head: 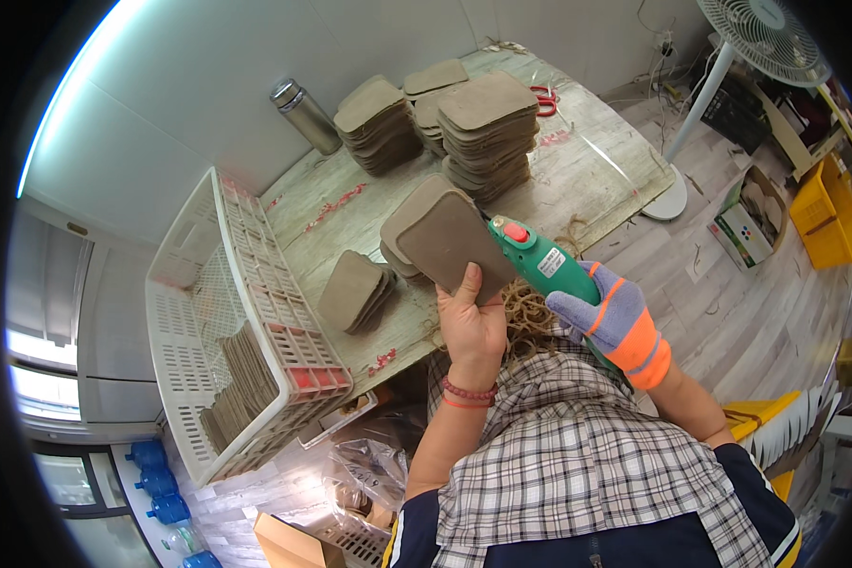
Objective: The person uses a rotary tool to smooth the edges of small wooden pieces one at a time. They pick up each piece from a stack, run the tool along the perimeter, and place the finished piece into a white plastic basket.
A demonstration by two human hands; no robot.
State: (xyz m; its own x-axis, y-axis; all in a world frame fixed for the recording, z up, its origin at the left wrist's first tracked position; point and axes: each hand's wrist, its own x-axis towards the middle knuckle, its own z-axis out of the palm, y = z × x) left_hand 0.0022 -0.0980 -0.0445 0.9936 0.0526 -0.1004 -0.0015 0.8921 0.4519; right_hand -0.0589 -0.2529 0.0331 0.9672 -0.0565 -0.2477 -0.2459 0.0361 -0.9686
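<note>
My left hand (472, 323), bare with red bracelets at the wrist, holds a brownish-grey rounded fabric pad (451, 241), thumb on its face. My right hand (603, 316), in a purple and orange glove, grips a green handheld electric cutter (550, 259) with a red button; its head is at the pad's right edge, its blade mostly hidden. Behind the held pad more pads are partly covered. A short stack of pads (355, 291) lies to the left on the worktable (412, 341). Taller stacks (486, 131) stand farther back. Curly trimmed strips (532, 312) lie between my hands.
A white plastic crate (255, 284) with pads on edge stands left. A steel flask (305, 117) stands by the wall, red-handled scissors (545, 101) behind the stacks. A white fan (767, 35), an open carton (749, 220) and a yellow bin (823, 213) are at right.
</note>
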